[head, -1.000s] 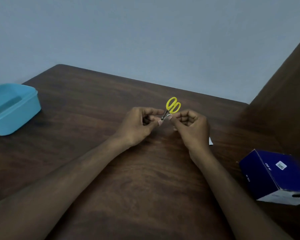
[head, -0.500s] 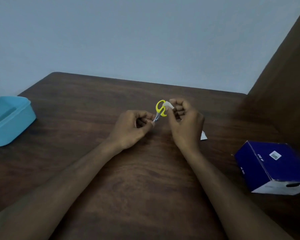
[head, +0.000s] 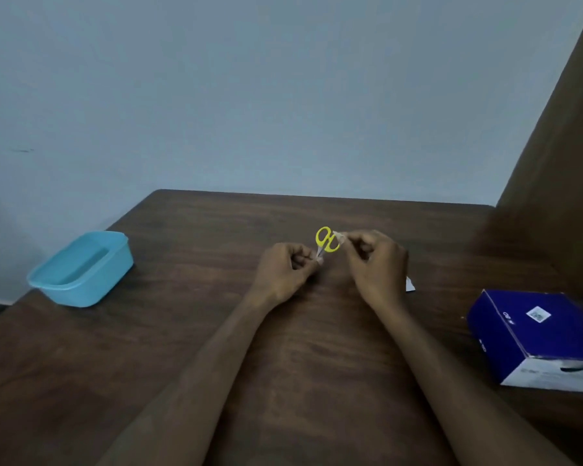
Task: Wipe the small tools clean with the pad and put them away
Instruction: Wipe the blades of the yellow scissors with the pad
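Note:
Small scissors (head: 326, 239) with yellow handles stand upright above the middle of the dark wooden table (head: 216, 331). My left hand (head: 285, 270) pinches their metal blade end from below. My right hand (head: 374, 264) holds a small white pad (head: 338, 235) pressed against the right yellow handle loop. The blades are mostly hidden by my left fingers.
A light blue plastic tub (head: 81, 269) sits at the table's left edge. A dark blue box (head: 539, 338) lies at the right, near a brown wooden panel (head: 559, 163). A small white scrap (head: 409, 285) peeks out behind my right wrist.
My right hand has brought the pad up from the blades to the yellow handles. The camera view has shifted, so both hands and the tub sit further right in frame.

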`<state>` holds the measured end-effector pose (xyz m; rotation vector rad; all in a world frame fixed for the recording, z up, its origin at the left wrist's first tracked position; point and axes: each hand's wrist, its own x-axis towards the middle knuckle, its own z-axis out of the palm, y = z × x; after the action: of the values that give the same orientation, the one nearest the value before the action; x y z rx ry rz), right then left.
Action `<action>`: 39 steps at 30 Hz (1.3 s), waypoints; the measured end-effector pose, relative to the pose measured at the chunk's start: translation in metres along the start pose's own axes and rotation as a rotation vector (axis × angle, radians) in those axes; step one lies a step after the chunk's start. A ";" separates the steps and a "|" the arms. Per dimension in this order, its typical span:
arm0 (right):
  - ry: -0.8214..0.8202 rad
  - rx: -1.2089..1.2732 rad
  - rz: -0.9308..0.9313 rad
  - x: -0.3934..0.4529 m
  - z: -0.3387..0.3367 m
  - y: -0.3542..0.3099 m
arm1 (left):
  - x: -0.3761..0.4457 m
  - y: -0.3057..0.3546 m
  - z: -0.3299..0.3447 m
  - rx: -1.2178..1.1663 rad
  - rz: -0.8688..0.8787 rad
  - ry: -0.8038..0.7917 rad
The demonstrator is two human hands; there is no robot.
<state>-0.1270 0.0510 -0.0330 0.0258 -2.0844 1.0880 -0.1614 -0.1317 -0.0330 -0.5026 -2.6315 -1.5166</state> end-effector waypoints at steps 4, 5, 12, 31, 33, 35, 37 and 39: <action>0.051 -0.008 0.030 0.001 -0.006 0.005 | 0.001 -0.003 -0.001 -0.047 0.007 0.004; 0.066 -0.025 0.014 0.001 -0.007 0.005 | 0.002 -0.003 -0.001 -0.066 0.004 0.004; 0.170 -0.057 -0.063 0.001 -0.004 -0.002 | 0.000 -0.001 0.001 -0.012 0.080 0.004; -0.085 -0.080 0.050 -0.011 -0.003 0.003 | 0.001 -0.008 0.002 -0.045 0.179 0.006; -0.222 -0.355 -0.166 -0.003 -0.008 0.003 | 0.002 -0.007 0.002 -0.007 0.159 0.019; -0.313 -0.549 -0.319 0.005 -0.009 0.003 | 0.003 -0.010 0.002 0.004 0.131 0.036; -0.299 -0.614 -0.439 0.009 -0.009 0.005 | 0.005 -0.013 0.003 -0.007 0.109 0.039; -0.239 -0.581 -0.513 0.010 -0.011 0.009 | 0.008 -0.013 0.003 -0.043 0.080 0.052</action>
<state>-0.1301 0.0671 -0.0292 0.3957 -2.3491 0.1640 -0.1724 -0.1332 -0.0440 -0.5572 -2.5135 -1.5433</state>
